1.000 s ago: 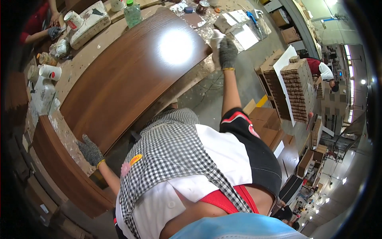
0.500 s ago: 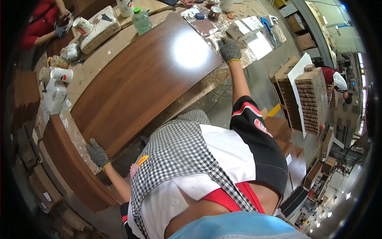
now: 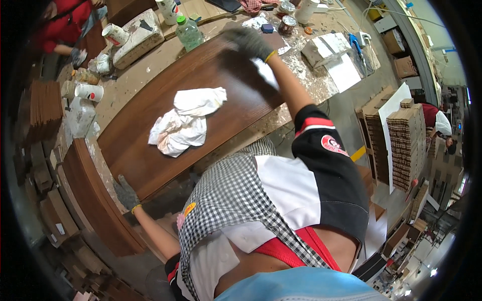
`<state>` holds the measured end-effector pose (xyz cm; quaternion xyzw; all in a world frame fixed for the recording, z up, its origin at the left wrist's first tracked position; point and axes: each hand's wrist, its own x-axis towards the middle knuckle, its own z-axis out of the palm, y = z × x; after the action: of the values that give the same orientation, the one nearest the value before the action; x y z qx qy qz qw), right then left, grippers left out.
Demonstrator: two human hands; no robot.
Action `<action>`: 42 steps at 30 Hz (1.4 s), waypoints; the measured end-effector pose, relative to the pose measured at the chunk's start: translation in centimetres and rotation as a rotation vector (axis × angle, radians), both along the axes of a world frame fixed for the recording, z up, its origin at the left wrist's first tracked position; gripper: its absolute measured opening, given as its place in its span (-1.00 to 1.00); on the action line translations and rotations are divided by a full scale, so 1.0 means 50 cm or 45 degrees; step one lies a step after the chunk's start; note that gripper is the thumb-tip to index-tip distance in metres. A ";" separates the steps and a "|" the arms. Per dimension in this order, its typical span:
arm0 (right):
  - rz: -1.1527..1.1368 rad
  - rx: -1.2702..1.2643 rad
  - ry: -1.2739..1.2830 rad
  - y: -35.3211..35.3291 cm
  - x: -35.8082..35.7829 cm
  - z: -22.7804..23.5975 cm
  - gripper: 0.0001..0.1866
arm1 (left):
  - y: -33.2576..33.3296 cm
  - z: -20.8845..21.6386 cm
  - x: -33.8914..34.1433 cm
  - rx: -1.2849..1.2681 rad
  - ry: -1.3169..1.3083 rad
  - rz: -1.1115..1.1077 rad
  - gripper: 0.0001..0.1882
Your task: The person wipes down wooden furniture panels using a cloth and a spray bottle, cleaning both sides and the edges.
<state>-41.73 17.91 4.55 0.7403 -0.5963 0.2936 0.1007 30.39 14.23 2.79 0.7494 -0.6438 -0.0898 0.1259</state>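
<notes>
A large brown wood-grain panel [image 3: 211, 125] with a curved far edge lies across the worktable. On it rests a crumpled, stained white cloth [image 3: 183, 123], apart from both hands. My left hand [image 3: 126, 193], in a grey glove, is at the panel's near-left corner with its fingers stretched out and the thumb raised. My right hand [image 3: 248, 44], gloved alike, reaches over the panel's far right end. Motion blurs its fingers, so their grip and any contact with the panel cannot be made out.
Behind the panel stand a green-capped bottle [image 3: 189, 34], a paper cup [image 3: 168, 11] and small jars [image 3: 287, 25]. A white block [image 3: 325, 50] and blue-handled tool [image 3: 355, 42] lie right. Brown curved panels [image 3: 100, 195] lean left. A co-worker [image 3: 65, 25] is far left.
The white cloth now lies on the panel, where none lay before. My right hand has moved left from beside the panel's right end to above it. The left hand keeps its place.
</notes>
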 end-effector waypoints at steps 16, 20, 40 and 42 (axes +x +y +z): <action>-1.000 0.664 -0.326 -0.008 -0.384 -0.159 -0.57 | 0.021 0.036 -0.058 0.060 0.013 0.049 -0.17; -0.939 0.642 -0.243 -0.010 -0.359 -0.170 -0.53 | 0.021 0.043 -0.062 0.072 0.014 0.074 -0.17; -0.315 0.199 -0.305 0.007 -0.138 -0.053 -0.36 | 0.012 0.034 -0.053 0.059 0.011 0.042 -0.17; -0.280 0.151 -0.341 -0.044 -0.172 -0.087 -0.33 | 0.007 0.031 -0.049 0.052 0.004 0.046 -0.17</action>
<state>-50.33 15.71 0.19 0.6295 -0.6981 0.3411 0.0079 27.92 14.56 4.33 0.7631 -0.6280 -0.1019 0.1133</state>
